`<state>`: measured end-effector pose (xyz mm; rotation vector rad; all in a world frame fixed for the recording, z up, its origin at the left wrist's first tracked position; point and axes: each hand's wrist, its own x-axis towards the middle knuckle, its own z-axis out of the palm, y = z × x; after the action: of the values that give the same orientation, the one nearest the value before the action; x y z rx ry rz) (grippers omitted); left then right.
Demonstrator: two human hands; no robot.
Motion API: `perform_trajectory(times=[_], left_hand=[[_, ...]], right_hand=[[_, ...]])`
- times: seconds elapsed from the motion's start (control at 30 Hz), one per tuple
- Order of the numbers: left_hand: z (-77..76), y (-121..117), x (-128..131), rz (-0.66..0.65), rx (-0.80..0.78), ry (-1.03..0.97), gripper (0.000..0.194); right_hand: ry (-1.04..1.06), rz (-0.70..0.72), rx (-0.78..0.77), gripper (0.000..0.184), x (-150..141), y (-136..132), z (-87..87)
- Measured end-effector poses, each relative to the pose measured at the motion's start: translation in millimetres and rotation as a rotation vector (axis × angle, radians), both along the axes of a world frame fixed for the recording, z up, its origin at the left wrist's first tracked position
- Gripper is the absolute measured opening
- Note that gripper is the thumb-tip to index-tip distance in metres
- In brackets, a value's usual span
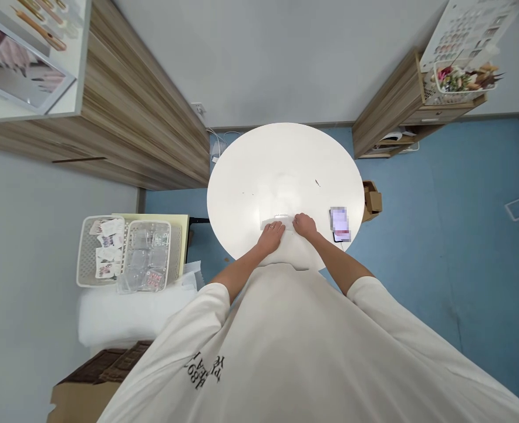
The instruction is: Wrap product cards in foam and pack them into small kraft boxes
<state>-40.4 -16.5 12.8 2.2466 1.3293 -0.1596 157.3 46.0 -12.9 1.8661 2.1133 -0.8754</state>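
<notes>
Phone [340, 224] on white surface [286, 155], cardboard box [373, 201] beyond, right fingers [297, 220] curled at a translucent piece [287, 220], left fingers [277, 227] bent over it, both grips unclear.

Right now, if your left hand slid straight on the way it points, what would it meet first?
Probably the thin pale sheet at the fingers of the left hand; depth there is unclear. Beyond lies the white table.

Blue floor [418, 235] beneath grey wall [286, 64]
</notes>
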Motion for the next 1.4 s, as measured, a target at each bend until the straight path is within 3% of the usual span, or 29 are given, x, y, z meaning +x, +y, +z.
perform_trajectory(times=[0.13,0.27,0.4,0.53,0.73,0.9,1.1,1.4], left_hand=[[-21.0,13.9,6.6,0.068,0.033,0.063,0.063],[-28.7,26.0,8.8,0.099,0.027,0.076,0.058],[-26.8,31.9,9.7,0.113,0.032,0.084,0.056],[-22.3,36.0,8.2,0.113,0.029,0.06,0.052],[-15.7,33.5,-3.8,0.109,-0.06,0.016,0.044],[-13.3,8.9,-16.6,0.092,-0.147,-0.006,0.047],[-7.4,-16.8,-24.2,0.067,-0.155,-0.029,0.046],[2.1,-15.5,-31.1,0.138,-0.091,-0.109,0.025]], right_hand=[[-0.001,-0.023,-0.014,0.026,-0.2,2.5,-2.6],[0.055,-0.091,-0.04,0.035,3.9,-1.2,1.5],[0.019,-0.108,0.177,0.053,9.3,-16.7,15.2],[0.031,0.047,0.322,0.047,7.8,-35.1,26.2],[0.11,0.345,0.183,0.051,-8.0,-49.2,25.6],[0.117,0.477,0.126,0.048,-18.8,-67.7,20.5],[0.132,0.48,0.136,0.039,-27.0,-86.2,19.1],[0.142,0.46,0.067,0.024,-25.3,-53.7,26.4]])
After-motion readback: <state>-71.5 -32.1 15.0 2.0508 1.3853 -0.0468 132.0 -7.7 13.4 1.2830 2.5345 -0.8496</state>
